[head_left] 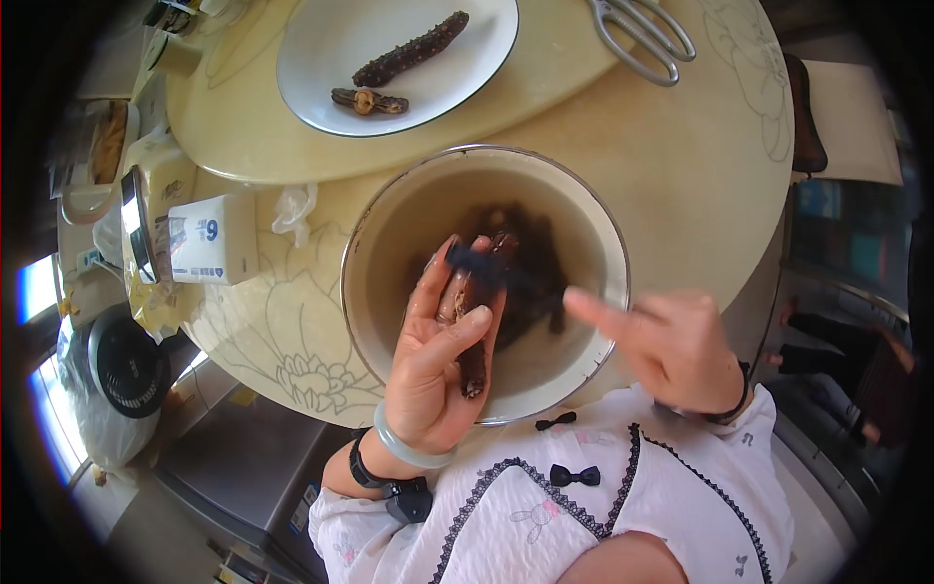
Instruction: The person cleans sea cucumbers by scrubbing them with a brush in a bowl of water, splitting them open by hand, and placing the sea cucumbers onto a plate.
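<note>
A dark brown sea cucumber [473, 372] lies lengthwise in my left hand [428, 355], palm up over the basin, with the thumb pressed on it and the fingers curled around. My right hand [676, 350] is closed at the basin's right side, its index finger stretched towards the left hand. From that fingertip a dark, motion-smeared brush-like tool [477, 265] reaches across to the sea cucumber. Below sits a cream basin [373, 263] of murky water, where more dark sea cucumbers [543, 258] show indistinctly under the surface.
On the raised turntable [545, 112], a white plate [316, 54] carries one whole sea cucumber [413, 49] and a smaller piece [370, 101]. Grey-handled scissors [644, 44] lie at the back right. A tissue pack [209, 241] and crumpled plastic [294, 212] are on the left.
</note>
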A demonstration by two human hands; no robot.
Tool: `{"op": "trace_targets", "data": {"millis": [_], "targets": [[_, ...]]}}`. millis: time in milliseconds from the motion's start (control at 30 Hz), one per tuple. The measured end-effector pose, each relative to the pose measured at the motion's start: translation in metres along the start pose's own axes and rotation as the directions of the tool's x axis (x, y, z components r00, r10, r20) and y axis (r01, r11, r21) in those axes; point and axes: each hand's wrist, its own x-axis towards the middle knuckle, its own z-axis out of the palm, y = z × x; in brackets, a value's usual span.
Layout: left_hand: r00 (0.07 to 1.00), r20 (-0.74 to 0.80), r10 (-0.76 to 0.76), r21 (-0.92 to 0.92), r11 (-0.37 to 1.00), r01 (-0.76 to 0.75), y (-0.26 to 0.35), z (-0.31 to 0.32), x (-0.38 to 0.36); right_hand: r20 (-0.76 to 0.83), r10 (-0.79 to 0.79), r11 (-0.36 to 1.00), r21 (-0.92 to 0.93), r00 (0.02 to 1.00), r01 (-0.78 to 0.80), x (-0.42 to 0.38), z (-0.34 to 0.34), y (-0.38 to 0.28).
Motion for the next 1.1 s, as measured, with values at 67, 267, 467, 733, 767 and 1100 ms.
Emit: {"op": "trace_targets", "data": {"millis": [67,267,467,733,767,1100], "targets": [[1.000,-0.001,0.005,0.000,1.000,-0.005,-0.001,0.000,0.001,-0.142,0.102,0.993,-0.051,0.985,-0.110,0.004,0.003,0.011],[1.000,0.020,0.003,-0.011,1.000,-0.003,0.001,0.000,-0.001,0.018,0.030,0.997,-0.069,0.999,-0.028,0.002,-0.009,-0.004],[1.000,0.013,-0.024,-0.008,1.000,0.024,0.002,0.001,0.000,0.019,-0.006,1.000,0.020,1.000,0.006,0.000,-0.002,-0.005],[0.998,0.066,-0.010,-0.022,1.000,0.011,0.002,-0.002,0.000,0.001,0.014,0.996,-0.089,1.000,-0.014,0.002,-0.010,-0.009],[0.998,0.067,-0.011,-0.023,1.000,0.013,0.002,-0.001,0.001,0.027,-0.001,0.999,-0.050,1.000,0.002,0.002,-0.012,-0.011],[1.000,0.027,-0.013,0.039,0.999,0.012,0.001,0.002,0.003,-0.034,0.007,0.987,-0.163,0.999,-0.013,0.005,-0.009,0.000]]}}
